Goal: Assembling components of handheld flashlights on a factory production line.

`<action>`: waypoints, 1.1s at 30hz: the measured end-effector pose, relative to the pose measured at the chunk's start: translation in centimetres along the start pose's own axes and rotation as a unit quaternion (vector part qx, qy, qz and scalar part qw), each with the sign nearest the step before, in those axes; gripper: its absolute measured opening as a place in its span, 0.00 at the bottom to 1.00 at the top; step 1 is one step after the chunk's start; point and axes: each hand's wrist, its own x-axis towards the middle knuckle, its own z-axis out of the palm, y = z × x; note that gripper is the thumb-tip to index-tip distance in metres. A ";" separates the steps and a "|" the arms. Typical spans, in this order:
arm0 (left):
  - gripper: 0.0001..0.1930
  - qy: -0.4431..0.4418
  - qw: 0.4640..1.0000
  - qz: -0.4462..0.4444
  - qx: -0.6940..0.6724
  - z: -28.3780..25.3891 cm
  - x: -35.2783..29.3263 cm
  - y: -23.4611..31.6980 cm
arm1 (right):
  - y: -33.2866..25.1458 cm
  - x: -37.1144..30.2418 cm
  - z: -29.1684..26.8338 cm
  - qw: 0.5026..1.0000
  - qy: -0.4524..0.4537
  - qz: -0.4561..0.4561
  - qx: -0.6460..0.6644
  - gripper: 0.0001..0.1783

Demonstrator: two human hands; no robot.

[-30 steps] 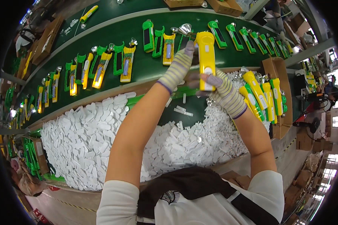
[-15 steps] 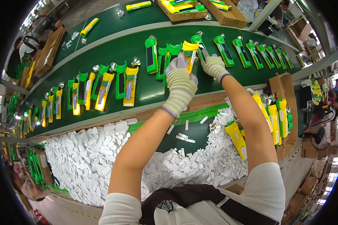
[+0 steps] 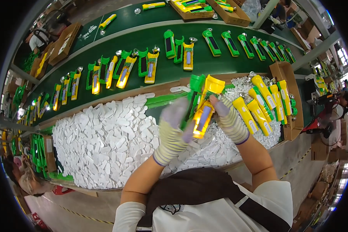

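Both my hands wear striped knit gloves and are raised over a bin of white plastic pieces. My left hand (image 3: 172,129), blurred by motion, is closed around a green flashlight casing half (image 3: 196,85) with a dark panel. Tight beside it, my right hand (image 3: 230,120) grips a yellow flashlight half (image 3: 214,86) by its side. A purplish battery (image 3: 203,118) lies in that open yellow half, and its lower end glows orange. The two halves stand side by side, slightly tilted, and my left fingertips reach the yellow one's lower end. Part of the green half is hidden behind my left glove.
Beyond my hands, a green conveyor (image 3: 143,92) carries a row of open yellow and green flashlight halves. Small white plastic pieces (image 3: 104,143) heap up in front of me. Several assembled flashlights (image 3: 259,116) lie at right by a cardboard box (image 3: 294,127). Other people work farther off.
My hands have come back from the conveyor toward me, bringing the green and yellow halves over the white pieces. More yellow flashlights on the right pile now show, uncovered by my right arm.
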 end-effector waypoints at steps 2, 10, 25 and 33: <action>0.24 0.157 0.910 -0.243 -0.297 -2.0 -0.5 -0.8 | -1.3 -2.2 1.6 0.993 -0.110 0.041 0.029 0.21; 0.39 -0.119 0.553 -0.463 -0.682 -0.8 -9.1 0.9 | 0.7 -2.4 3.4 0.859 -0.058 -0.184 -0.474 0.18; 0.23 0.156 0.700 -0.451 -0.532 -5.6 -12.1 -1.8 | 4.8 -2.3 8.4 0.917 -0.266 0.023 -0.296 0.17; 0.29 0.165 0.706 -0.448 -0.523 -9.3 -8.4 -1.8 | 11.5 15.1 10.4 0.483 -0.115 -0.255 -0.830 0.13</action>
